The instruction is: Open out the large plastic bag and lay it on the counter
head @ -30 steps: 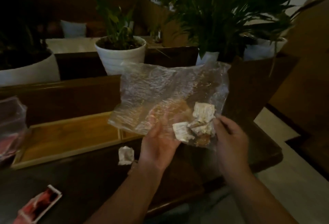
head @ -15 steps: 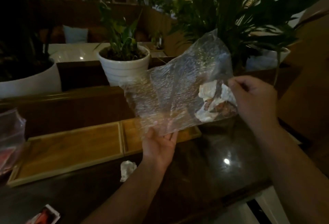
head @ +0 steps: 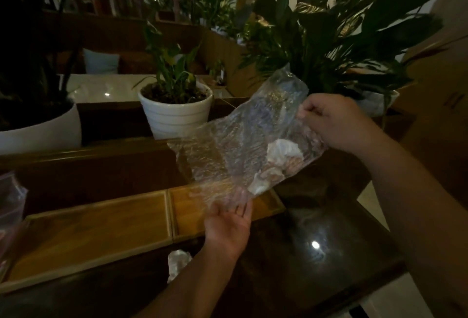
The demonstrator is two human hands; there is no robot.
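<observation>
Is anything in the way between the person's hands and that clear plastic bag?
Nothing visible is. The right hand pinches the clear plastic bag at its upper edge; the left hand touches its lower edge, fingers showing through the plastic.

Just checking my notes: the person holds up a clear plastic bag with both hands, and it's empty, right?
No, the plastic bag is not empty: the head view shows crumpled white paper inside, near the right hand. The rest holds: the right hand grips its edge and the left hand touches it from below.
</observation>
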